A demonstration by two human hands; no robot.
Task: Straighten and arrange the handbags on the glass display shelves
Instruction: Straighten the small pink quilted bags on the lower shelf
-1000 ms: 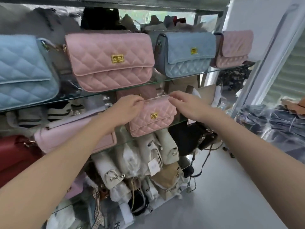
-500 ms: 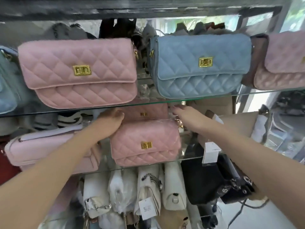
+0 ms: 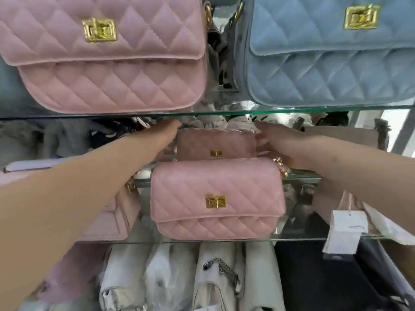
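Pink rear bag [image 3: 216, 142] sits behind front bag [image 3: 216, 198] on middle shelf [image 3: 303, 239]. I flank it: left hand [image 3: 160, 136], right hand [image 3: 278, 142], fingers' spread unclear. Next, I judge: square it.

Quilted handbags on two glass display shelves

Upper glass shelf [image 3: 224, 113]: large pink handbag [image 3: 107, 57] at left and blue handbag [image 3: 332, 55] at right, both upright, gold clasps facing forward, apart. Lower glass shelf [image 3: 303, 239]: small pink handbag [image 3: 215, 198] upright at the front edge; a second small pink handbag [image 3: 216, 143] stands directly behind it, partly hidden.
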